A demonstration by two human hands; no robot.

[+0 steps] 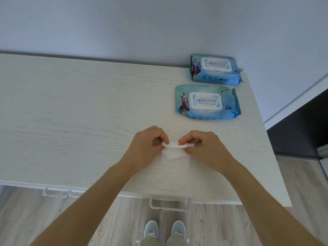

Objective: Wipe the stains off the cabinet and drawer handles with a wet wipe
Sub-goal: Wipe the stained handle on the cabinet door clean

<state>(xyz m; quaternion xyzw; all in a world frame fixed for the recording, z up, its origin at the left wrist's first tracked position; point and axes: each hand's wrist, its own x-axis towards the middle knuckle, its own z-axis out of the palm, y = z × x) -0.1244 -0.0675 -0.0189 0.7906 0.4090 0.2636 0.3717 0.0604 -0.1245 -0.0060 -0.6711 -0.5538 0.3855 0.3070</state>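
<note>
head view — both hands [147, 148] [204, 148] pinch wipe [174, 151] above cabinet top [79, 112].

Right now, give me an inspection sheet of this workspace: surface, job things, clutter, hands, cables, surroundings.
Surface: pale wood-grain cabinet top, against the wall.
Job things: white wipe, partly folded, held over the top; near pack and far pack at the right, flaps closed; middle handle and left handle below the front edge, stains too small to tell.
Clutter: nothing seen.
Hands: left hand and right hand each pinch the wipe's upper edge.
Cables: nothing seen.
Surroundings: grey wall, wood-look floor, shoes, dark area at right.
</note>
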